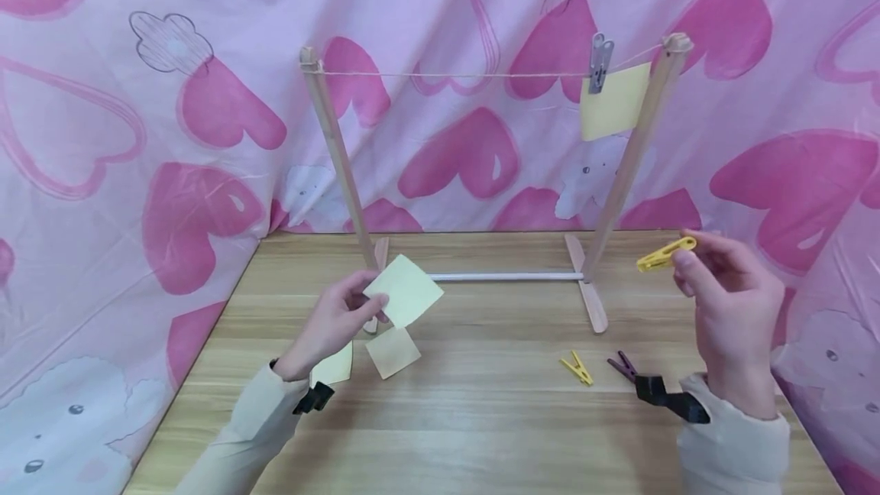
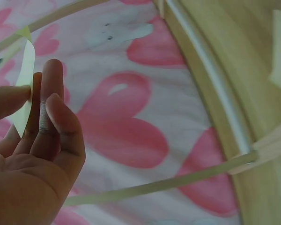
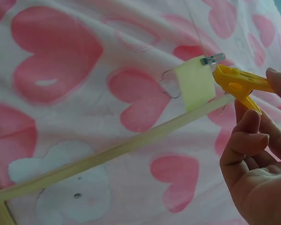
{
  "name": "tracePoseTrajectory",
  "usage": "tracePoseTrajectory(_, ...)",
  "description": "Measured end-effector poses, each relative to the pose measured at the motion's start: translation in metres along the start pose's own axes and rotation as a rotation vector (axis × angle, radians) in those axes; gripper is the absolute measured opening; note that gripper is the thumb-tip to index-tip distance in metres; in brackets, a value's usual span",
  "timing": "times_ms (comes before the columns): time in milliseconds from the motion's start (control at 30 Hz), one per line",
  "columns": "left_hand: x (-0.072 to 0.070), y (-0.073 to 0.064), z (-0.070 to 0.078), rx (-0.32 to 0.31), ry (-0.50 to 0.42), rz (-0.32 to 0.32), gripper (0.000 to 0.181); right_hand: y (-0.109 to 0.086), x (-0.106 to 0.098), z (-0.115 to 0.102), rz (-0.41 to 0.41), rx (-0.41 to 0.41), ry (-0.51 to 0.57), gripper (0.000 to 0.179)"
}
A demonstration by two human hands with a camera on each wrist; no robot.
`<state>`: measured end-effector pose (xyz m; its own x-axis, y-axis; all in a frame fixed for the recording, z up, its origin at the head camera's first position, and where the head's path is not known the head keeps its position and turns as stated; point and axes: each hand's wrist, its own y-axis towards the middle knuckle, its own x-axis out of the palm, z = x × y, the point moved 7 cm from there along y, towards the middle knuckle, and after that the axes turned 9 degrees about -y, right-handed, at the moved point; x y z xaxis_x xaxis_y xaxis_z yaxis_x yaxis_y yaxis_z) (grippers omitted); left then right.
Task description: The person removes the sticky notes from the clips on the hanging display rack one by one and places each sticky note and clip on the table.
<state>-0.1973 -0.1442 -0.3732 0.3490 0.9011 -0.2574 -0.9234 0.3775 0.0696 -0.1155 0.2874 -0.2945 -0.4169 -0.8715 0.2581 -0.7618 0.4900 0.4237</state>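
Observation:
My left hand pinches a pale yellow square of paper between thumb and fingers, raised over the table at the left of the rack. In the left wrist view the paper shows nearly edge-on. At the right, my right hand pinches a yellow clothespin by its handle end, up in the air beside the rack's right post. The right wrist view shows this clothespin with the thumb on one leg and fingers at the other. A grey clip holds another yellow paper on the string.
A wooden rack with a left post, right post and white bottom bar carries a string. Two more papers lie below my left hand. A yellow clothespin and a dark purple one lie front right.

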Motion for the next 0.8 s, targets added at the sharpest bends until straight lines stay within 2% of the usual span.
tracePoseTrajectory(200,0.007,-0.017,-0.037,-0.104,0.002,-0.029,0.029,-0.019,-0.021,0.028,0.025,0.202,-0.199,0.033)
tracePoseTrajectory(300,0.008,-0.026,-0.056,-0.153,0.051,-0.045,0.026,-0.028,-0.030,0.041,0.000,0.239,-0.272,0.033)
tracePoseTrajectory(433,0.014,-0.038,-0.079,-0.182,0.121,-0.114,0.022,-0.043,-0.041,0.060,-0.052,0.253,-0.370,0.031)
tracePoseTrajectory(467,0.015,-0.042,-0.084,-0.181,0.141,-0.142,0.020,-0.047,-0.044,0.065,-0.073,0.258,-0.407,0.031)
tracePoseTrajectory(567,0.021,-0.051,-0.098,-0.161,0.197,-0.237,0.014,-0.059,-0.053,0.080,-0.162,0.271,-0.622,0.029)
tracePoseTrajectory(700,0.025,-0.064,-0.115,-0.155,0.260,-0.355,0.011,-0.073,-0.059,0.101,-0.354,0.296,-0.942,0.033)
tracePoseTrajectory(800,0.026,-0.071,-0.125,-0.162,0.301,-0.405,0.009,-0.084,-0.064,0.116,-0.462,0.325,-1.071,0.036)
